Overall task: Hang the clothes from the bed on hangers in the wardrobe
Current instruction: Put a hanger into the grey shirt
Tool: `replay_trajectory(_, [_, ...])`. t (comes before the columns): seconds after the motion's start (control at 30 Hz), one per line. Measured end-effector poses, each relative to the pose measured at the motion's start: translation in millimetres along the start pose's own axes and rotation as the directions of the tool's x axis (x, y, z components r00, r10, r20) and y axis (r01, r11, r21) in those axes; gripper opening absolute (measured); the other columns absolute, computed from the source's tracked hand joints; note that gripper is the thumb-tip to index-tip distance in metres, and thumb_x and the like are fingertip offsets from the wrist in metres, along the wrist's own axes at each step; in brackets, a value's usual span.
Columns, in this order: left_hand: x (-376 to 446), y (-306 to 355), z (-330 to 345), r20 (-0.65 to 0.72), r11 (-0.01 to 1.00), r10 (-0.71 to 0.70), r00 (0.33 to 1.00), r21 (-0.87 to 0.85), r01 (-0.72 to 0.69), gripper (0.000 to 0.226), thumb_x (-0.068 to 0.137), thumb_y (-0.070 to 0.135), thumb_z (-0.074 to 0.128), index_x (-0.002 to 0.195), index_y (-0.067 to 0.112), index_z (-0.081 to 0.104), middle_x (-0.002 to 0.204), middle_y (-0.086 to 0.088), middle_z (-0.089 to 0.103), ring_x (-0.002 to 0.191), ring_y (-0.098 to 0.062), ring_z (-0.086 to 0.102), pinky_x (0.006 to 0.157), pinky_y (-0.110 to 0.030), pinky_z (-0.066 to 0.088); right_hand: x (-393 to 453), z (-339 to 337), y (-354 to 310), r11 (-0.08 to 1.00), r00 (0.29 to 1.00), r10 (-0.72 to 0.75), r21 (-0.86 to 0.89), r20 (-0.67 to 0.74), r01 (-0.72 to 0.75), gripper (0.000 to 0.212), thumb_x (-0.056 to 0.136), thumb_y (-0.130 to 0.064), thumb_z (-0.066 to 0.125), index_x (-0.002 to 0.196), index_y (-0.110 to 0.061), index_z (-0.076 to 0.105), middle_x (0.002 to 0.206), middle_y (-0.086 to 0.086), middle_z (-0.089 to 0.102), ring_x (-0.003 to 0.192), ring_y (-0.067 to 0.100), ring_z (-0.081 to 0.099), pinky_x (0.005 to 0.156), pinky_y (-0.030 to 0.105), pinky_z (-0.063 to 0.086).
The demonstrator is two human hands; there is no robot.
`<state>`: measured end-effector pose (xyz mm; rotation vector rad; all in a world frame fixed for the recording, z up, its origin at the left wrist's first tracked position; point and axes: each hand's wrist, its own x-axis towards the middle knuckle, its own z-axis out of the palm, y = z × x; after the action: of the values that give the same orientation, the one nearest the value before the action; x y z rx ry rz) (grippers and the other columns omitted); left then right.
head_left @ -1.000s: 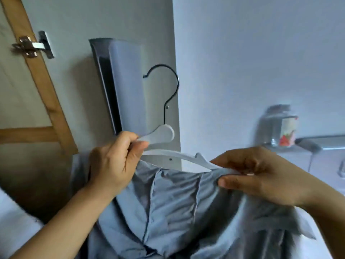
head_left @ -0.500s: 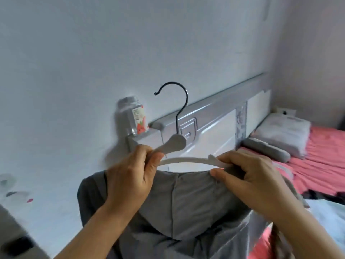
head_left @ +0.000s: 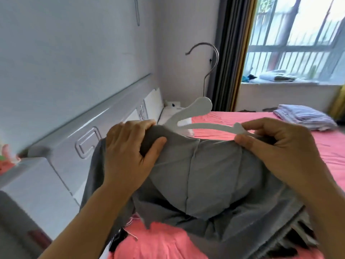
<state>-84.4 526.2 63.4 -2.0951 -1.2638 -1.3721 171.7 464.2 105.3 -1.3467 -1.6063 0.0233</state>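
Two hands fit a grey garment onto a white hanger above a pink bed.

I see my left hand (head_left: pixel 128 156) gripping cloth over one hanger (head_left: pixel 200 116) shoulder, steadying it; my right hand (head_left: pixel 276 146) pinches the grey garment (head_left: pixel 201 174) at the other arm, probably to seat it. The wardrobe is not in view.

Home bdrm; bed (head_left: pixel 242 120), curtained window (head_left: pixel 298 38)

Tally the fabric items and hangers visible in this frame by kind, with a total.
Grey garment held in both hands: 1
White hanger with metal hook: 1
Folded pale laundry pile on the bed: 1
Folded pale cloth on the windowsill: 1
Curtain by the window: 1
Total: 5
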Motion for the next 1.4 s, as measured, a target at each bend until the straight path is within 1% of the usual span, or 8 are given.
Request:
replay_trajectory(0.33, [45,36,93,0.114,0.979,0.059,0.992,-0.201,-0.035,0.047,0.09,0.049,0.042,0.12,0.016,0.057,0.112,-0.003,0.061,0.104,-0.026,0.054,0.1,-0.039,0.034,43,-56,59,0.99,0.996,0.067,-0.119,-0.067,-0.074,0.02,0.071,-0.031,0.077,0.083,-0.039,0.063,0.074,-0.013,0.064,0.062,-0.004,0.056,0.064,0.006,0.042])
replay_trajectory(0.53, [52,40,202,0.302,0.985,0.086,0.949,-0.166,-0.037,0.054,0.086,0.05,0.04,0.123,0.015,0.057,0.111,-0.008,0.062,0.101,-0.032,0.057,0.096,-0.043,0.036,77,-37,176,0.967,0.982,0.189,-0.171,-0.022,-0.19,0.02,0.072,-0.031,0.078,0.077,-0.04,0.061,0.072,-0.012,0.063,0.066,0.006,0.054,0.072,0.03,0.045])
replay_trajectory(0.63, [52,37,275,0.388,0.987,0.118,0.914,-0.146,-0.066,0.052,0.083,0.045,0.044,0.12,0.012,0.06,0.108,-0.006,0.065,0.098,-0.029,0.059,0.091,-0.042,0.04,99,-14,258,0.949,0.967,0.256,-0.191,0.004,-0.251,0.016,0.073,-0.03,0.077,0.076,-0.038,0.063,0.067,-0.01,0.061,0.066,0.011,0.055,0.073,0.032,0.044])
replay_trajectory(0.77, [47,29,378,0.559,0.993,0.07,0.826,-0.119,-0.003,0.058,0.08,0.045,0.043,0.126,0.012,0.057,0.116,-0.005,0.063,0.107,-0.027,0.058,0.092,-0.042,0.043,127,24,365,0.928,0.962,0.273,-0.269,0.018,-0.258,0.012,0.074,-0.028,0.077,0.084,-0.026,0.07,0.063,-0.012,0.058,0.073,0.014,0.055,0.086,0.032,0.036])
replay_trajectory(0.87, [42,27,451,0.686,0.998,-0.019,0.728,-0.028,0.052,0.064,0.079,0.047,0.039,0.13,0.012,0.053,0.124,-0.007,0.06,0.114,-0.03,0.056,0.096,-0.046,0.041,141,57,444,0.89,0.929,0.358,-0.333,0.089,-0.312,0.011,0.078,-0.032,0.073,0.087,-0.028,0.068,0.069,-0.01,0.059,0.084,0.016,0.056,0.088,0.025,0.019])
replay_trajectory(0.97, [37,27,526,0.79,0.993,-0.109,0.603,0.063,0.098,0.071,0.079,0.052,0.035,0.141,0.018,0.041,0.14,-0.005,0.047,0.128,-0.026,0.043,0.107,-0.043,0.03,152,88,524,0.856,0.882,0.452,-0.343,0.134,-0.387,0.01,0.08,-0.032,0.07,0.089,-0.028,0.068,0.065,-0.015,0.053,0.093,0.019,0.057,0.094,0.028,0.017])
replay_trajectory(1.13, [19,26,633,0.897,0.985,-0.157,0.413,0.111,0.132,0.065,0.092,0.045,0.042,0.149,0.024,0.019,0.154,0.003,0.022,0.141,-0.014,0.021,0.113,-0.031,0.017,160,135,637,0.818,0.824,0.538,-0.345,0.178,-0.459,0.008,0.081,-0.033,0.067,0.088,-0.029,0.067,0.072,-0.008,0.065,0.094,0.018,0.058,0.081,0.017,0.009])
replay_trajectory(1.4, [-7,20,754,0.943,0.964,-0.242,0.23,0.207,0.166,0.064,0.096,0.038,0.043,0.15,0.024,0.013,0.159,0.002,0.003,0.145,-0.014,0.007,0.115,-0.031,0.012,196,195,773,0.805,0.781,0.581,-0.306,0.229,-0.509,0.004,0.081,-0.032,0.068,0.083,-0.031,0.065,0.069,-0.013,0.056,0.087,0.016,0.058,0.087,0.026,0.019])
